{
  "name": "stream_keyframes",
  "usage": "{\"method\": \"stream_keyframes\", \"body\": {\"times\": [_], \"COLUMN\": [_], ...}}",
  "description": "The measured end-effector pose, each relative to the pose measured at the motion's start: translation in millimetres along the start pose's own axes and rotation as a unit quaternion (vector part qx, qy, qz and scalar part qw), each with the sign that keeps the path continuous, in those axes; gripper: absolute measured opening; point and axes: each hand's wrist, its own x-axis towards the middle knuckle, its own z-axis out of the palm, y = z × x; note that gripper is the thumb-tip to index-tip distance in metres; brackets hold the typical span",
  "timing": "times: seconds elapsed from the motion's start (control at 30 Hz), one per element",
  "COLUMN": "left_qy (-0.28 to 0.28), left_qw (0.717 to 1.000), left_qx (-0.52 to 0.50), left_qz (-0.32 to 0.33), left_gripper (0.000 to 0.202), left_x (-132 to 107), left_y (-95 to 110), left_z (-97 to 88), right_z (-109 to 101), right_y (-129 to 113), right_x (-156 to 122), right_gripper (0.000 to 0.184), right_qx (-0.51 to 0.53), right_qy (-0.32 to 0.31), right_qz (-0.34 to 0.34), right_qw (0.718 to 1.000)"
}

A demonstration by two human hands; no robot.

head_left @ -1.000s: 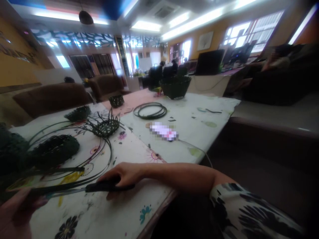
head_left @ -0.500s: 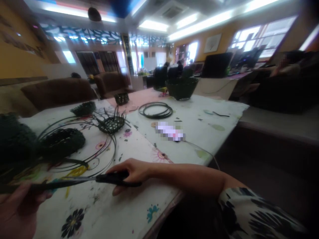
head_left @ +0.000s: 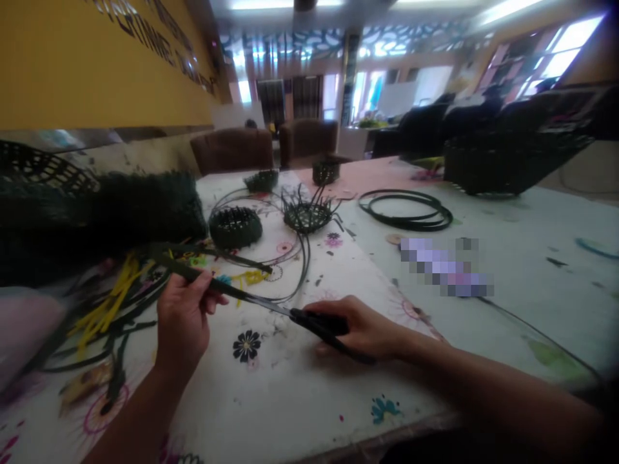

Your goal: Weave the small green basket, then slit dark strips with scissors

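My left hand (head_left: 186,309) pinches a dark green flat strip (head_left: 223,285) between thumb and fingers, and the strip runs back to the upper left. In my right hand (head_left: 362,328) is a pair of black-handled scissors (head_left: 309,322), the fingers closed around its handles. The scissor blades point left and meet the free end of the strip; whether they are cutting it I cannot tell. Just beyond the blades lie a woven dark green basket (head_left: 236,227) and a part-woven one with loose ends sticking up (head_left: 308,216).
Yellow strips (head_left: 109,296) and dark strips lie at the left beside a large dark woven piece (head_left: 145,206). A coil of strip (head_left: 406,211), a blurred-out object with a cord, and a big dark basket (head_left: 493,161) are on the right. Small baskets (head_left: 326,171) stand farther back.
The view has turned left, so the table's things sit farther right. My left hand now shows fully, still on the strip; my right hand still holds the scissors at it.
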Motion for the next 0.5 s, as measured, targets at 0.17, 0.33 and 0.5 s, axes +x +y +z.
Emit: {"method": "stream_keyframes", "body": {"times": [0.17,0.33,0.5], "left_qy": [0.019,0.029,0.039], "left_qw": [1.0,1.0,0.999], "left_qx": [-0.005,0.003,0.027], "left_qz": [0.006,0.012,0.025], "left_gripper": [0.015,0.016,0.017], "left_x": [-4.5,-7.8,-6.2], "left_y": [4.1,7.1,5.8], "left_z": [0.1,4.2,2.5], "right_z": [0.9,1.9,1.9], "right_y": [-1.8,-5.9,-7.6], "right_x": [-0.5,-2.7,-2.3], "right_gripper": [0.053,0.048,0.053], "right_qx": [0.005,0.006,-0.007], "right_qy": [-0.012,-0.008,0.006], "right_qz": [0.012,0.019,0.029], "right_qw": [1.0,1.0,1.0]}}
